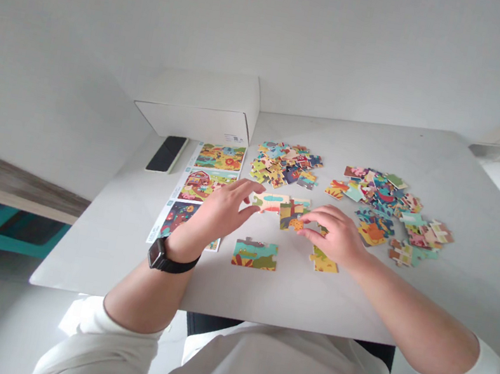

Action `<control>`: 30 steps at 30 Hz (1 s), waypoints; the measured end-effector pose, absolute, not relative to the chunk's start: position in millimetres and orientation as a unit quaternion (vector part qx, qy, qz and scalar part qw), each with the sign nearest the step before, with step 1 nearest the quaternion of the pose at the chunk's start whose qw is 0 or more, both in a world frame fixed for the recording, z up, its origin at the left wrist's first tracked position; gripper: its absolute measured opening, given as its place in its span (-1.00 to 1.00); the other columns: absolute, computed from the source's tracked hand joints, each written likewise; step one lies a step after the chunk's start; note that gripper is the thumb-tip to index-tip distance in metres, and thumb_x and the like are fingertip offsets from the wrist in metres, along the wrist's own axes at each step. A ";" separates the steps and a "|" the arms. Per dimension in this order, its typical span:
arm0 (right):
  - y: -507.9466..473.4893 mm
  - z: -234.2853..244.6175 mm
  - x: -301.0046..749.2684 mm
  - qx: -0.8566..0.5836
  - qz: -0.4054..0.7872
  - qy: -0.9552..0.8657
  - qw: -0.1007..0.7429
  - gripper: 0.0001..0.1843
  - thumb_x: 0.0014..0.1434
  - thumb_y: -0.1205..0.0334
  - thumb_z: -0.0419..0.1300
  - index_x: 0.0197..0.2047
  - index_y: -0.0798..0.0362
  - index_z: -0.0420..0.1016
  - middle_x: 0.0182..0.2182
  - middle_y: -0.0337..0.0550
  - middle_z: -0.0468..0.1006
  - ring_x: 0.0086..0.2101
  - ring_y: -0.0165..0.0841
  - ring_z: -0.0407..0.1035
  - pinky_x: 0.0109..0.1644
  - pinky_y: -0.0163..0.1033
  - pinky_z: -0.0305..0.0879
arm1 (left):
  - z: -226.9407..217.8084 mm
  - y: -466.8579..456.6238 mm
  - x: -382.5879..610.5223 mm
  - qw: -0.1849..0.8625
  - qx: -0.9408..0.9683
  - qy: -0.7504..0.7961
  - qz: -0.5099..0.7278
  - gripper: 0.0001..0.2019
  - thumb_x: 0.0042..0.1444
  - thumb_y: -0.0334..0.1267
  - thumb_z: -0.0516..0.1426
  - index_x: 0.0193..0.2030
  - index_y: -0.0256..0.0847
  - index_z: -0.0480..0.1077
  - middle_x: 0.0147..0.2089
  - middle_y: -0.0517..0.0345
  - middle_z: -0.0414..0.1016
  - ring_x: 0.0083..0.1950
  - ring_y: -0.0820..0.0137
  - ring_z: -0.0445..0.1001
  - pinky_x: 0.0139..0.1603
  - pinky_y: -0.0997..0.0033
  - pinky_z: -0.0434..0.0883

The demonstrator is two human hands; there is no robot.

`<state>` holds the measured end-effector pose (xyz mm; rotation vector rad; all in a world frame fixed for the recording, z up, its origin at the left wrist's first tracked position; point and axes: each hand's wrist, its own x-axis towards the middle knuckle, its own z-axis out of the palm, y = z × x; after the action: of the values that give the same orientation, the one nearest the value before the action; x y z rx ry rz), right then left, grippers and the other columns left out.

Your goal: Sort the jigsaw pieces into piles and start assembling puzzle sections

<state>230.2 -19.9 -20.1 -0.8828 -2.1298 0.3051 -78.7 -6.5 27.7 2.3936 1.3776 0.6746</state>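
My right hand (336,231) pinches a puzzle piece (286,218) with an orange spotted shape on it. It is tilted just over the right end of a strip of joined puzzle pieces (271,200), which it partly covers. My left hand (222,205), wearing a black watch, is at the strip's left end with thumb and fingers apart; whether it touches the strip I cannot tell. Nearer to me lies a joined block with a green crocodile (255,255). A yellow and green section of puzzle (324,261) sits below my right hand, which hides part of it.
A reference sheet with three pictures (220,157) lies under my left forearm. Beside it are a phone (167,154) and a white box (189,119) against the wall. Loose puzzle pieces form one heap (283,162) behind the strip and another heap (384,194) at the right.
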 end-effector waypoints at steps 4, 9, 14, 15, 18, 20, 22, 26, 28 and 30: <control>-20.1 -19.3 229.9 -0.352 0.128 -0.840 0.393 -0.80 0.30 0.09 0.46 -0.04 -0.08 0.69 -0.21 -0.09 0.73 -0.17 -0.17 0.61 -0.01 -0.04 0.57 | 17.9 -15.1 -64.2 0.187 0.856 0.413 0.250 -0.45 0.25 -0.17 0.38 0.33 -0.05 0.37 0.29 -0.05 0.51 0.04 0.23 0.61 0.09 0.22 0.52; -20.8 -18.8 228.9 -0.347 0.131 -0.840 0.395 -0.82 0.30 0.10 0.45 -0.06 -0.08 0.69 -0.21 -0.09 0.74 -0.18 -0.16 0.62 -0.02 -0.03 0.58 | 8.4 -21.6 -51.8 0.208 0.863 0.368 0.276 -0.38 0.23 -0.12 0.40 0.36 -0.04 0.31 0.35 -0.12 0.45 0.18 0.16 0.58 0.18 0.16 0.54; -21.0 -18.5 228.6 -0.340 0.127 -0.842 0.398 -0.83 0.31 0.10 0.46 -0.07 -0.05 0.68 -0.20 -0.07 0.73 -0.18 -0.16 0.62 -0.03 -0.04 0.58 | 9.4 -23.3 -48.0 0.212 0.859 0.373 0.280 -0.51 0.27 -0.21 0.36 0.29 -0.05 0.36 0.27 -0.08 0.51 0.13 0.19 0.59 0.14 0.19 0.54; -20.9 -18.7 228.7 -0.340 0.128 -0.842 0.398 -0.82 0.30 0.11 0.46 -0.07 -0.05 0.68 -0.20 -0.07 0.73 -0.17 -0.15 0.62 -0.04 -0.04 0.58 | 9.9 -23.4 -47.8 0.213 0.857 0.373 0.284 -0.52 0.27 -0.22 0.36 0.28 -0.05 0.37 0.27 -0.07 0.52 0.13 0.20 0.59 0.14 0.20 0.54; -20.3 -19.7 229.5 -0.340 0.132 -0.843 0.395 -0.81 0.30 0.11 0.46 -0.05 -0.06 0.68 -0.18 -0.08 0.74 -0.16 -0.15 0.63 -0.02 -0.03 0.58 | 10.6 -23.6 -47.8 0.216 0.855 0.370 0.291 -0.54 0.28 -0.23 0.34 0.27 -0.04 0.37 0.27 -0.06 0.52 0.10 0.22 0.59 0.13 0.22 0.54; -19.9 -20.6 230.2 -0.338 0.135 -0.845 0.392 -0.80 0.32 0.11 0.45 -0.03 -0.07 0.68 -0.15 -0.07 0.74 -0.14 -0.15 0.63 0.00 -0.02 0.58 | 10.4 -23.4 -48.0 0.216 0.855 0.373 0.288 -0.55 0.29 -0.24 0.33 0.27 -0.05 0.38 0.27 -0.06 0.52 0.10 0.22 0.59 0.13 0.22 0.54; -19.6 -21.3 230.9 -0.335 0.132 -0.848 0.390 -0.80 0.33 0.12 0.43 0.00 -0.07 0.67 -0.12 -0.06 0.74 -0.12 -0.15 0.63 0.02 -0.01 0.58 | 10.3 -23.1 -48.2 0.213 0.856 0.375 0.283 -0.56 0.29 -0.26 0.33 0.26 -0.06 0.38 0.27 -0.07 0.51 0.09 0.22 0.59 0.13 0.21 0.54; -19.5 -21.8 231.3 -0.332 0.122 -0.853 0.382 -0.82 0.35 0.17 0.41 0.00 -0.04 0.67 -0.12 -0.05 0.74 -0.11 -0.14 0.63 0.02 -0.01 0.58 | 10.3 -22.5 -48.5 0.205 0.861 0.372 0.280 -0.55 0.28 -0.28 0.33 0.26 -0.06 0.37 0.26 -0.06 0.52 0.06 0.24 0.59 0.10 0.23 0.54; -19.6 -21.4 231.1 -0.334 0.122 -0.854 0.379 -0.84 0.34 0.17 0.41 -0.03 -0.03 0.67 -0.13 -0.05 0.75 -0.12 -0.14 0.63 0.00 -0.01 0.58 | 10.2 -22.4 -48.7 0.201 0.865 0.366 0.279 -0.55 0.28 -0.30 0.33 0.26 -0.06 0.37 0.27 -0.05 0.52 0.05 0.26 0.60 0.09 0.24 0.55; -19.7 -21.0 230.9 -0.337 0.125 -0.854 0.376 -0.86 0.35 0.16 0.41 -0.05 -0.03 0.68 -0.14 -0.05 0.75 -0.13 -0.14 0.63 0.00 -0.02 0.58 | 9.8 -22.4 -48.8 0.196 0.868 0.361 0.279 -0.53 0.27 -0.31 0.35 0.27 -0.07 0.36 0.28 -0.04 0.51 0.04 0.28 0.60 0.08 0.26 0.56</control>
<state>230.9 -19.7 -21.0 -0.8617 -2.1855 0.3194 -48.8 -22.4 9.8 2.4315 1.0104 0.7823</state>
